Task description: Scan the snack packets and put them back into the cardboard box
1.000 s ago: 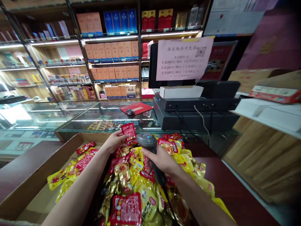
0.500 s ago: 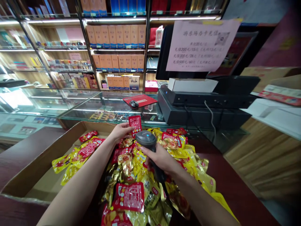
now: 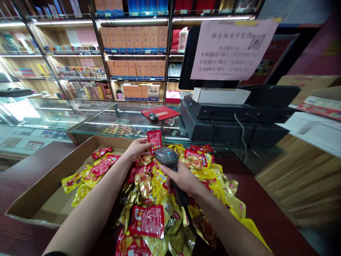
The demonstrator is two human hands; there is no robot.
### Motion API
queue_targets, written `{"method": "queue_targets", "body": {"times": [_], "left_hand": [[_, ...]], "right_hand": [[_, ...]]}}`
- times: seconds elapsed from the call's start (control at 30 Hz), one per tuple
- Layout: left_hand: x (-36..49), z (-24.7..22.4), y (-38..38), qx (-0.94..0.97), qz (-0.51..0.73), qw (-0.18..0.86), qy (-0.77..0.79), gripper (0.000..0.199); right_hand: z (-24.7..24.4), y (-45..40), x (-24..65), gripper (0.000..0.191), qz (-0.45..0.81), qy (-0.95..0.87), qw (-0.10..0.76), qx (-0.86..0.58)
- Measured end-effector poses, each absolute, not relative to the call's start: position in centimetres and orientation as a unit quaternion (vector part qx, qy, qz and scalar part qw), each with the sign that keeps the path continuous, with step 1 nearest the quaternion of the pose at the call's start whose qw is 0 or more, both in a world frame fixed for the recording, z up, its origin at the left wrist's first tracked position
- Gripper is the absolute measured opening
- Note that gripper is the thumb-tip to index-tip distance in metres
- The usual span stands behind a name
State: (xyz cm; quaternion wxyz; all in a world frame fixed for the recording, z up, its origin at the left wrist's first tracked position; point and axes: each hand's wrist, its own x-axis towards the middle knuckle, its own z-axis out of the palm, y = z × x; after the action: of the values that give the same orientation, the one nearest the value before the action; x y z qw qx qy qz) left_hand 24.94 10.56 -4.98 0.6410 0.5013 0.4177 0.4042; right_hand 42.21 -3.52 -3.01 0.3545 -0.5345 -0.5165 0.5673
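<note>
My left hand (image 3: 140, 148) is closed on the edge of a small red snack packet (image 3: 154, 139), held upright above the heap with its printed side toward me. Wrapped around the handle of a dark barcode scanner (image 3: 166, 156) is my right hand (image 3: 182, 177); a small blue light shows on the scanner's top, and its head is close to the red packet. Below both hands spreads a heap of red, yellow and gold snack packets (image 3: 147, 220). To the left, a shallow cardboard box (image 3: 29, 204) holds several red and yellow packets (image 3: 99, 167).
Behind the heap runs a glass counter (image 3: 90, 124) with a red mouse pad (image 3: 167, 113) and a black mouse (image 3: 153, 117). A monitor with a paper sign (image 3: 229, 53) stands over a black cash drawer (image 3: 202, 126) at right. Stocked shelves (image 3: 133, 53) line the back.
The view has shifted slightly, so everything sits a little further right. Both hands keep their hold on the packet and the scanner, with hardly any movement between them.
</note>
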Motion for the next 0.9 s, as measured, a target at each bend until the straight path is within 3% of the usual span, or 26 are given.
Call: {"method": "queue_targets", "body": {"times": [0.6, 0.9], "left_hand": [[24.93, -4.71, 10.38, 0.507, 0.410, 0.648, 0.394, 0.051], [24.81, -4.26, 10.13, 0.492, 0.415, 0.642, 0.416, 0.044]], "right_hand": [[-2.95, -3.43, 42.28, 0.023, 0.574, -0.512, 0.359, -0.529], [-2.34, -3.68, 42.08, 0.026, 0.577, -0.509, 0.382, -0.512]]}}
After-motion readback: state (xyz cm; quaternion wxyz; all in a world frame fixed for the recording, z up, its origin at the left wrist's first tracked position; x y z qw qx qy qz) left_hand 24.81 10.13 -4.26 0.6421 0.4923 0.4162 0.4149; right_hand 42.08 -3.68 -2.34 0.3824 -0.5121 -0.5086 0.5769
